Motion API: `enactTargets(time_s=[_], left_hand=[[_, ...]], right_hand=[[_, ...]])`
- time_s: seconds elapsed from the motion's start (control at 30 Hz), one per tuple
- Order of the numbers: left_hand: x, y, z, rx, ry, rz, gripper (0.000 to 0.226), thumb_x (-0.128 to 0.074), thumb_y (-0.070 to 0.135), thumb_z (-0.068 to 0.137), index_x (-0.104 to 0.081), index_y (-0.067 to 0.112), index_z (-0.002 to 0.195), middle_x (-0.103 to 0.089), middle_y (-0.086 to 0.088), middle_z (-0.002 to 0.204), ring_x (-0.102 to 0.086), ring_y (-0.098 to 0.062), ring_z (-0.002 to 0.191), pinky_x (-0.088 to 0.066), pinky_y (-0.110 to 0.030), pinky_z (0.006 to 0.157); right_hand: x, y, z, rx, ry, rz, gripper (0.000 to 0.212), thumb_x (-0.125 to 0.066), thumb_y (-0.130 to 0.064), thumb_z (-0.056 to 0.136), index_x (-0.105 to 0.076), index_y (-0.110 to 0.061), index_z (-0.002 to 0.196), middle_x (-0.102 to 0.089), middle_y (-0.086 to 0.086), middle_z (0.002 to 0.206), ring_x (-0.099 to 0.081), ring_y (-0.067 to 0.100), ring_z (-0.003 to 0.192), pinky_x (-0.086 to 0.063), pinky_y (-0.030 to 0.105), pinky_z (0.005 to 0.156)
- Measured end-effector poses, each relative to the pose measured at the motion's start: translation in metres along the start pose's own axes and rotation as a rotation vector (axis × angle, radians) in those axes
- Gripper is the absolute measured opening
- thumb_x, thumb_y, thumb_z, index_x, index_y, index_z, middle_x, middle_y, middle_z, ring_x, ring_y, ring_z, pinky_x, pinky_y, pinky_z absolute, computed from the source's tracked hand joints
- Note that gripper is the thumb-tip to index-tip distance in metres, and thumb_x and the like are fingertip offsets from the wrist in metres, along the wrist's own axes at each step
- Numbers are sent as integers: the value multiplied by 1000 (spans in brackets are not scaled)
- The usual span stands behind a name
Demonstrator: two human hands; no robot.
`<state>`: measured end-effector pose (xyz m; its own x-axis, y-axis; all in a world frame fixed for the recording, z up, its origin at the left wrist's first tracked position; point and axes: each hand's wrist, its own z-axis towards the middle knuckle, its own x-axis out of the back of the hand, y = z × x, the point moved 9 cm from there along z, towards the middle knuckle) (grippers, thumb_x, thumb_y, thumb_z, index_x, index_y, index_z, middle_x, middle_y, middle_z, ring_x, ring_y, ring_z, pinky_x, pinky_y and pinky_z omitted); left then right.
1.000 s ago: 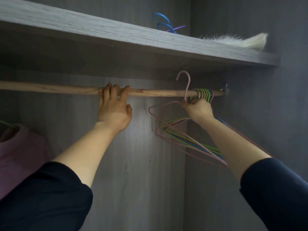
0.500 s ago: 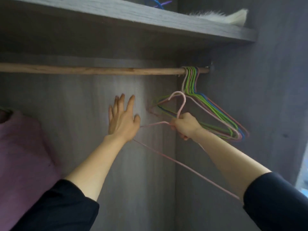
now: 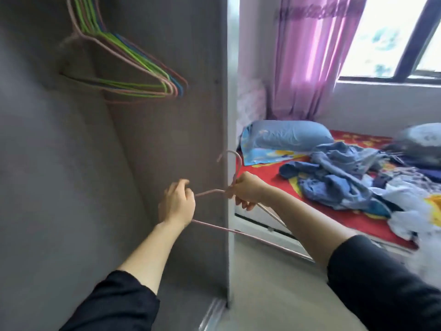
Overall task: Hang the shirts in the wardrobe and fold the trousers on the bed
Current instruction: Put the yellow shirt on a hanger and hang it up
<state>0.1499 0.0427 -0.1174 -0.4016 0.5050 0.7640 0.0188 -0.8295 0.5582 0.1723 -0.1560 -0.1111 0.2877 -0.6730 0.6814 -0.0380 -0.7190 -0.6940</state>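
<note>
Half hidden: spare hangers (image 3: 133, 75) hang top left in the wardrobe (image 3: 59, 163), hooks cut off by the frame; the pink hanger (image 3: 208, 192) loses its left corner behind the left hand (image 3: 176, 206).
Hard to read: clothes heap (image 3: 338, 177) on the bed (image 3: 267, 173), all smeared, shirts and trousers impossible to tell apart.
Around: wardrobe side panel stands between the hands and the bed; blue pillow (image 3: 286, 136) and purple curtain (image 3: 310, 56) beyond.
Left hand: fingers curled, grip closed on the hanger's left end.
Right hand (image 3: 248, 192): grip tight round the neck, hook pointing up.
</note>
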Motion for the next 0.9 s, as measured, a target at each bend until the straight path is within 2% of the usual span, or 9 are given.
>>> enactTargets(time_s=[0.13, 0.23, 0.43, 0.5, 0.7, 0.9], left_hand=[[-98, 71, -34, -73, -210, -12, 33, -40, 13, 95, -57, 11, 123, -55, -14, 127, -42, -32, 119, -35, -37, 101], [-168, 130, -50, -101, -351, 35, 33, -37, 18, 97, -54, 14, 125, -52, -13, 131, -40, -30, 123, -33, -36, 100], [-310, 292, -94, -209, -594, 25, 39, -35, 33, 97, -49, 16, 129, -48, -14, 133, -36, -30, 126, -33, -40, 103], [-353, 351, -118, -255, -652, -4, 38, -37, 33, 98, -52, 13, 127, -50, -17, 131, -39, -33, 122, -31, -38, 104], [-451, 501, -176, -404, -818, -53, 38, -36, 37, 98, -54, 14, 124, -50, -15, 130, -40, -31, 123, -32, -38, 104], [-553, 601, -198, -491, -925, -12, 40, -32, 36, 99, -51, 13, 125, -48, -17, 130, -38, -33, 122, -31, -40, 102]], right_hand=[[57, 110, -35, -129, 36, 20, 21, -59, -21, 90, -70, -5, 84, -61, 4, 59, -55, 15, 45, -48, 22, 44], [109, 191, -57, -216, 106, 20, 20, -58, -20, 88, -69, -3, 87, -63, 5, 64, -56, 17, 50, -49, 23, 48], [218, 361, -111, -368, 274, 101, 19, -61, -22, 87, -65, -9, 74, -65, 4, 64, -58, 14, 52, -49, 23, 48], [251, 418, -137, -432, 328, 139, 20, -61, -20, 87, -63, -7, 72, -65, 5, 64, -57, 15, 52, -49, 24, 49], [343, 557, -202, -606, 514, 245, 21, -59, -19, 88, -68, 0, 85, -64, 8, 71, -56, 14, 53, -46, 22, 46], [411, 668, -222, -720, 642, 356, 15, -60, -16, 84, -64, -4, 76, -62, 9, 67, -54, 16, 52, -42, 22, 45]])
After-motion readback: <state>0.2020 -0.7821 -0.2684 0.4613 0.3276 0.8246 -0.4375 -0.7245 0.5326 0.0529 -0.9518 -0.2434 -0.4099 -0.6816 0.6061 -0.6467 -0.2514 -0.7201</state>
